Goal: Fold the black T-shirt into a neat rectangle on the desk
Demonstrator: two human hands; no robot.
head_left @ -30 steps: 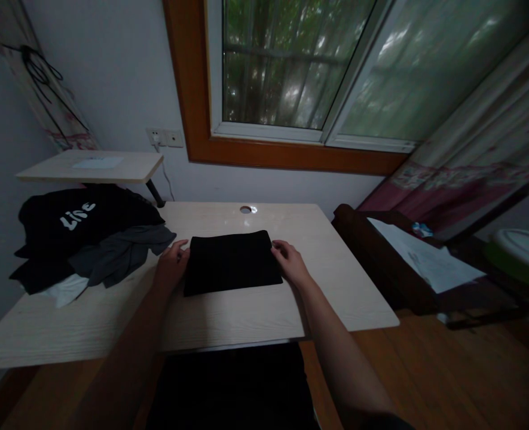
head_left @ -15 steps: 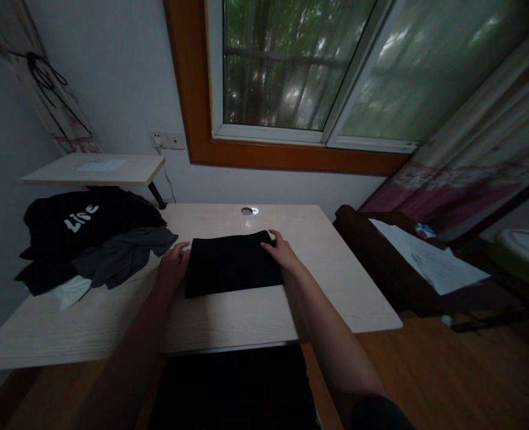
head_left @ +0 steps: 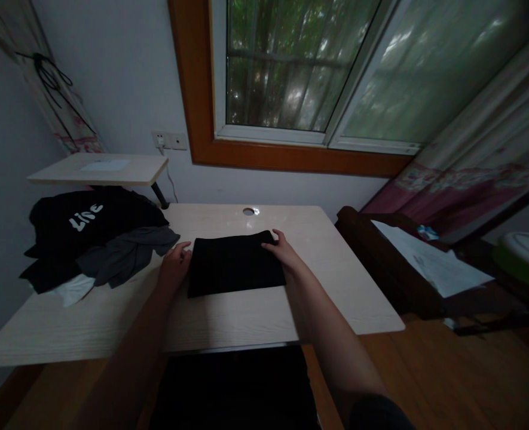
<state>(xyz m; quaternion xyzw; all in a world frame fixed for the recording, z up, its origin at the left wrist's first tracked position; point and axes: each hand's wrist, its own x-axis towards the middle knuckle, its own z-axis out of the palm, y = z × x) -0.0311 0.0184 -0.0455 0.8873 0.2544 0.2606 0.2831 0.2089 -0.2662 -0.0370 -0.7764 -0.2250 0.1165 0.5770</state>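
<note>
A black folded garment [head_left: 235, 266] lies flat on the pale wooden table [head_left: 354, 298], a neat rectangle. Its exact kind does not show. Beside its left edge rests my left hand [head_left: 176, 263], fingers loosely bent and apart, holding nothing. My right hand [head_left: 283, 248] lies at the far right corner; the thumb is on top of the cloth while the fingers stretch along the edge, spread from the thumb. On the left of the table sits a loose heap of clothes: a black shirt [head_left: 62, 230] with white lettering, a grey garment [head_left: 125, 254] and a white piece [head_left: 73, 290].
A small raised shelf [head_left: 132, 174] with a sheet of paper stands over the heap. The table has a round cable hole [head_left: 248, 211]. Right of it is a brown sofa-like seat [head_left: 383, 280] with a white sheet [head_left: 430, 260]. A window [head_left: 286, 71] is behind.
The whole view has shifted slightly, with things sitting a little further right. Both hands stay in the same place at the black folded garment.
</note>
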